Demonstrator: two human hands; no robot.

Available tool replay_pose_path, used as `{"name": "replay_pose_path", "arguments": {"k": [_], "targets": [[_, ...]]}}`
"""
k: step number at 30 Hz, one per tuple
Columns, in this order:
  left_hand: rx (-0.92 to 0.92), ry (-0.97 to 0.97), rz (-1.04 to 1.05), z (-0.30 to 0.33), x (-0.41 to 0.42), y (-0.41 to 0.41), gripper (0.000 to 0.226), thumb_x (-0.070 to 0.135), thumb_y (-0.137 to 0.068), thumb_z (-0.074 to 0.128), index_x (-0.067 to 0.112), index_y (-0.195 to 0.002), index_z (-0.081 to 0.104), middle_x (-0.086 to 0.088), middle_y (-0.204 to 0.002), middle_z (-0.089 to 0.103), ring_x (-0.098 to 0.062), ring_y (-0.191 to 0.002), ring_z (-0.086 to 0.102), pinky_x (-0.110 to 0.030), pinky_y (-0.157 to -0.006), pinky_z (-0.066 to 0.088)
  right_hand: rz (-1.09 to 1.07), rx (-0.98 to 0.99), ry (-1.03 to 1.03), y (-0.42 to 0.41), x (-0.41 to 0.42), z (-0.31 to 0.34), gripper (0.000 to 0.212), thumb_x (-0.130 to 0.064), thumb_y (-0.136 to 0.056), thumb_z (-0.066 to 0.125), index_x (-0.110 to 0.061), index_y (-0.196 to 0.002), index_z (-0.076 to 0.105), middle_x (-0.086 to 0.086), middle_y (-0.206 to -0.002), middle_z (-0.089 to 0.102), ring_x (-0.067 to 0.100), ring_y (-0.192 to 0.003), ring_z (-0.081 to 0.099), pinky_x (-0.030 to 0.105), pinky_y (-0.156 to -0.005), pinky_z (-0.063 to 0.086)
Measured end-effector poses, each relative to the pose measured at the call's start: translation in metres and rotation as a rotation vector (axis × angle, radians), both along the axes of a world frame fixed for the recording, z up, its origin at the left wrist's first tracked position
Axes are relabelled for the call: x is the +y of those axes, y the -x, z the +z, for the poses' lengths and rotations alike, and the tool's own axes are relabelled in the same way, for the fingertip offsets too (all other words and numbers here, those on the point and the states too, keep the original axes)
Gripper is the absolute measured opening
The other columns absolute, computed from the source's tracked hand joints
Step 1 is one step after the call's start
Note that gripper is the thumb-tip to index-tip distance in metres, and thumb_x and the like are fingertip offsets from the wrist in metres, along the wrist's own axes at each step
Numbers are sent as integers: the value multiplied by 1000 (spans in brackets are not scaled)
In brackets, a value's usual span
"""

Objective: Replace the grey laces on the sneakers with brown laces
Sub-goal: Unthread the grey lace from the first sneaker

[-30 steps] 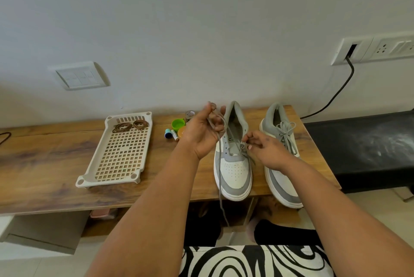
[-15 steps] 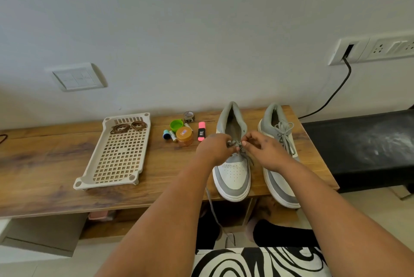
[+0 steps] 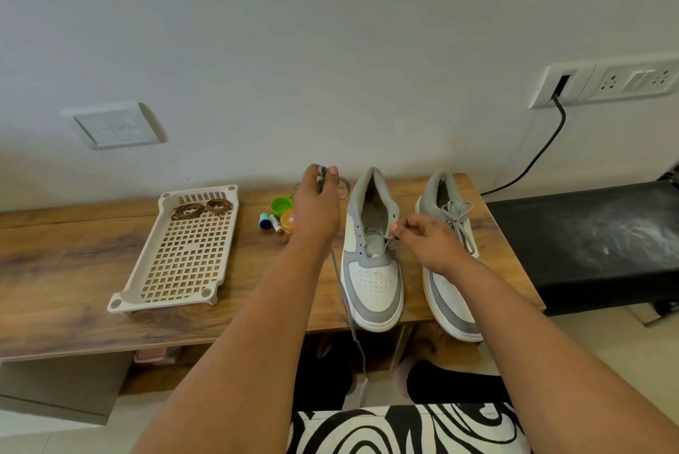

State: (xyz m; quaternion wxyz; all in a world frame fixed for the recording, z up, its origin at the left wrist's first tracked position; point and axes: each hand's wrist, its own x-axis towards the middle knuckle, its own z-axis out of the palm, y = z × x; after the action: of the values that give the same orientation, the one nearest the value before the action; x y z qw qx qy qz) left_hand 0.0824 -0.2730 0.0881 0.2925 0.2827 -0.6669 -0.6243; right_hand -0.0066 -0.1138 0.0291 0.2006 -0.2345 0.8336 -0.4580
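Two grey-and-white sneakers stand side by side, toes toward the viewer, on a wooden table (image 3: 73, 270) against a white wall. The left hand (image 3: 318, 207) is raised above the table's far edge just left of the near-unlaced sneaker (image 3: 373, 255), its fingers curled round a bunch of grey lace (image 3: 340, 277) — one strand trails down past the shoe's side, over the table's front edge and hangs toward the floor. The right hand (image 3: 428, 237) rests at that shoe's right row of eyelets, thumb and forefinger pinching the lace where it leaves an eyelet; its other fingers are loosely bent. The second sneaker (image 3: 450, 262), just to the right, is laced in grey with its bow tied. Well apart on the left lies a cream perforated tray (image 3: 183, 266), and two coiled brown laces (image 3: 202, 209) rest at its far end. Between tray and shoes sit a green cap (image 3: 281, 204), an orange lid (image 3: 287, 221) and a small marker (image 3: 275, 223), partly hidden by the left wrist. On the wall are a switch plate (image 3: 115, 126) and a socket strip (image 3: 602, 82) with a black cable (image 3: 540, 156) plugged in.
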Motion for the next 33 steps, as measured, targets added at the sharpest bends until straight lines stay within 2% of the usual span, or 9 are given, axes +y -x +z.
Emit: {"name": "replay_pose_path", "arguments": {"k": [5,10,15,19,20,24,26,29,33], "targets": [[-102,9,-179,-3,8,-7,30,30,-98,59,3,-87,64,-3,-74,58,-11,-65,50,-25,-63,42,-2,240,-47,-13,-9,8,21,-45,-89,65,-27,-99,63,-6,-103,51,10,-91,56,26,-78,44],[-48,-205,-234,8,41,-8,23,30,-98,59,14,-82,60,-14,-83,60,-23,-74,56,-39,-65,52,49,-369,354,-53,-19,45,36,-53,-101,37,-31,-108,65,-9,-93,66,4,-79,58,26,-74,44],[51,-265,-199,20,60,-29,27,31,-99,57,5,-95,66,-15,-87,63,-24,-79,61,-38,-72,53,-11,-472,517,-71,-4,55,42,-55,-94,47,-27,-124,57,-5,-103,65,10,-94,59,27,-82,44],[82,-430,-278,28,70,-48,17,22,-101,55,12,-99,69,-4,-85,67,-14,-82,63,-29,-73,53,26,-510,459,-89,9,52,96,-75,-67,66,-26,-146,38,-8,-139,55,8,-130,47,34,-105,35],[82,-439,-277,28,73,-52,17,20,-101,54,13,-100,69,0,-82,66,-13,-80,62,-29,-72,53,64,-539,450,-95,10,51,93,-73,-69,67,-27,-145,40,-9,-140,54,7,-131,46,35,-107,33],[55,-325,-221,28,78,-65,14,11,-99,55,19,-101,66,5,-89,72,-8,-62,58,-24,-58,51,97,-585,487,-106,12,51,13,-23,-99,55,-17,-105,64,2,-93,67,14,-89,62,31,-91,49],[45,-243,-146,26,71,-67,13,9,-98,56,16,-103,67,3,-91,74,-7,-64,60,-21,-59,52,75,-460,389,-102,16,55,18,-22,-99,55,-14,-87,66,1,-70,54,14,-68,50,30,-75,50],[-55,-13,-24,18,52,-69,15,21,-94,65,15,-107,64,0,-98,70,-13,-87,65,-29,-75,54,2,-215,186,-91,20,62,32,-36,-102,48,-16,-83,64,-1,-65,46,15,-63,42,32,-64,38],[-321,-22,-684,6,63,-70,65,49,-82,73,21,-135,47,4,-124,61,-11,-113,59,-25,-92,47,-115,-475,659,-82,20,92,34,-37,-103,43,-15,-78,54,-3,-57,37,11,-52,31,23,-50,34]]}}
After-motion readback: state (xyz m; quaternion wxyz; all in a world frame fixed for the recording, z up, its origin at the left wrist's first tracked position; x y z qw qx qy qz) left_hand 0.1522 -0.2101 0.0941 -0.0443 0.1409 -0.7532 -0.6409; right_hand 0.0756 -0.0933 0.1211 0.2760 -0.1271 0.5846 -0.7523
